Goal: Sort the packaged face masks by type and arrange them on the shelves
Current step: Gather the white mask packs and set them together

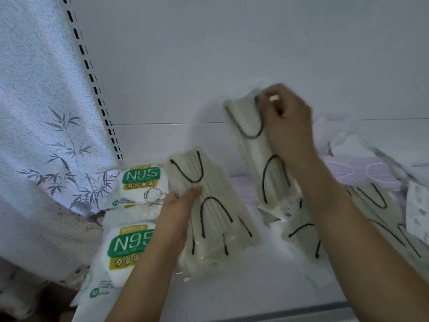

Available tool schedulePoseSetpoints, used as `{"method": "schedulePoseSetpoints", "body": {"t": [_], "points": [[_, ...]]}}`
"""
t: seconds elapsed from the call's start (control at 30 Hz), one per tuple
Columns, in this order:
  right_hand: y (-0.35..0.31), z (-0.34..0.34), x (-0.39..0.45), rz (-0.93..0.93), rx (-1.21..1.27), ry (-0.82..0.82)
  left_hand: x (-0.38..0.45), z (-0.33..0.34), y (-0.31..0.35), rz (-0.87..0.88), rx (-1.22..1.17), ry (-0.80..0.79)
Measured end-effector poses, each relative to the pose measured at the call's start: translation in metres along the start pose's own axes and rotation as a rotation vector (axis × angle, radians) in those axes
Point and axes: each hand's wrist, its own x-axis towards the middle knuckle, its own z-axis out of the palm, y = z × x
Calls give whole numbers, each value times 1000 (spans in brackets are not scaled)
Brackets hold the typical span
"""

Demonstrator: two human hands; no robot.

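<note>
My left hand (177,214) grips a clear pack of beige masks with black ear loops (209,205), the top one of a small stack lying on the white shelf (267,287). My right hand (287,122) holds a second beige mask pack (250,145) raised upright above the shelf, pinching it near its top. Two white N95 mask packs with green labels, the far N95 pack (141,184) and the near N95 pack (125,249), lie at the shelf's left end. More beige packs (380,217) and lilac mask packs (362,175) lie piled on the right.
The shelf's white back panel (232,54) rises behind the packs, with a slotted upright (97,89) at the left. A bamboo-print curtain (41,112) hangs left of the shelf. A white patterned pack (417,212) sits at the far right edge.
</note>
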Motion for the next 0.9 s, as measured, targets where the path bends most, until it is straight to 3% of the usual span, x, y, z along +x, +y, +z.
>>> {"method": "schedulePoseSetpoints", "body": {"t": [0.13,0.2,0.27,0.37,0.43,0.5,0.63,0.7,0.77,0.83,0.9], "points": [[21,42,-62,77,-96,-211,-15,12,5,-68,-60,-220],[27,46,-82,54,-115,-220,-19,16,1,27,76,-249],[26,36,-92,110,-13,-242,-19,17,-3,162,130,-227],[29,4,-100,411,347,-429,-16,17,0,256,121,-303],[35,-14,-111,531,516,-494,-15,19,-2,274,286,-404],[34,-25,-129,558,504,-503,-15,20,-14,258,495,-468],[50,-42,-156,461,49,-370,-16,23,-34,235,527,-310],[78,-57,-163,366,-465,-265,-15,26,-34,200,469,-253],[98,-79,-170,434,-858,-131,-17,30,-32,159,439,-245],[116,-106,-174,592,-892,-66,-22,37,-32,117,400,-258],[131,-128,-173,674,-752,-142,-27,44,-35,58,369,-291]]}}
